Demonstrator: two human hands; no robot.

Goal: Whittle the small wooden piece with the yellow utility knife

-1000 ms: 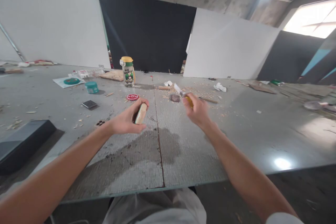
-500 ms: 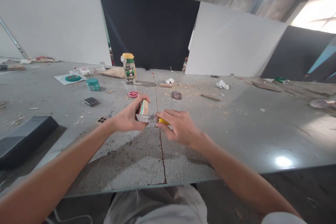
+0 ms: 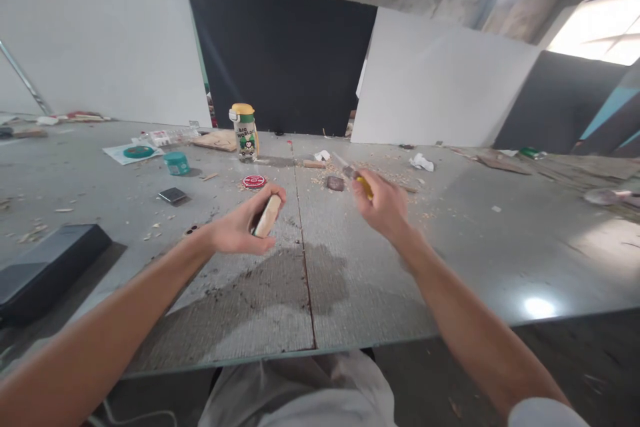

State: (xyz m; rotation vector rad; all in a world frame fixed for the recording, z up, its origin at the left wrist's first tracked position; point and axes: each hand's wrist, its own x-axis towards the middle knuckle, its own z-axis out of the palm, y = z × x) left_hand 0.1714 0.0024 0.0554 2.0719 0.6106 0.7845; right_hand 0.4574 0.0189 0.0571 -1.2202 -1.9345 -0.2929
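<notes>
A small pale block [image 3: 269, 215], wood by its look, stands tilted between the thumb and fingers of my left hand [image 3: 245, 219]. Its far face and lower edge are partly hidden by the hand. My right hand [image 3: 384, 203] is closed around a yellow-handled knife [image 3: 367, 187], whose blurred metal blade points up and left, away from the block. Below the blade, on the table, lies a dark brown lump [image 3: 335, 183]. A red round tin lid [image 3: 254, 181] rests just beyond my left hand.
Wood shavings surround a short wooden stick [image 3: 314, 165] and crumpled tissue [image 3: 421, 162]. A bottle with a yellow lid [image 3: 245, 133], a teal jar [image 3: 176, 163] and a small black box [image 3: 173, 195] stand farther left. A large dark case [image 3: 55, 267] occupies the left front.
My right hand has drawn the knife off the block, moving right and farther away over the table. The block has turned in my left hand and shows its pale side.
</notes>
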